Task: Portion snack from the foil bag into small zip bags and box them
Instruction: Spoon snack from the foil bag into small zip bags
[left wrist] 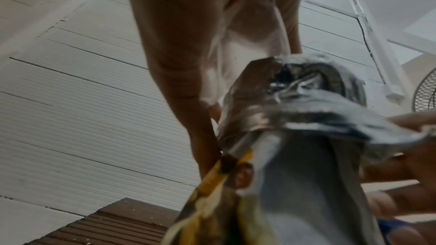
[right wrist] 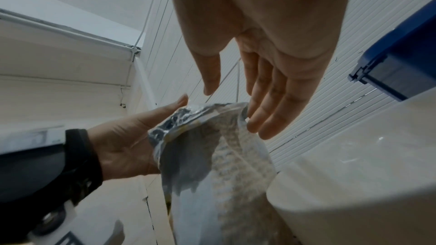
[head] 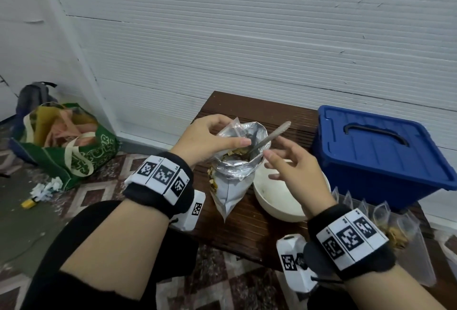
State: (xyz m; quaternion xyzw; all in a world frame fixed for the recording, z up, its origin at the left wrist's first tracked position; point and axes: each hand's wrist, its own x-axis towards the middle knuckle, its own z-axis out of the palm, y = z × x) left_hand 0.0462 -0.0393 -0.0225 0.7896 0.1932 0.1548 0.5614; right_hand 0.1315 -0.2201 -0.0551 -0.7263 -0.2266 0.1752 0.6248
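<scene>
An open silver foil bag [head: 231,186] [left wrist: 295,118] [right wrist: 212,156] stands on the brown table [head: 247,235], snack showing inside. A metal spoon [head: 272,136] leans in its mouth with the handle up and to the right. My left hand [head: 210,136] [right wrist: 127,146] is at the bag's left rim and pinches a small clear zip bag [head: 236,122] [left wrist: 247,44], with its thumb reaching across the opening. Just right of the spoon handle, my right hand [head: 291,161] [right wrist: 233,109] hovers with relaxed fingers and holds nothing.
A cream bowl [head: 279,200] [right wrist: 354,174] sits right of the foil bag. A blue lidded box [head: 378,151] [right wrist: 401,62] stands at the back right. Several filled zip bags [head: 395,225] lie in front of it. A green tote [head: 66,143] is on the floor to the left.
</scene>
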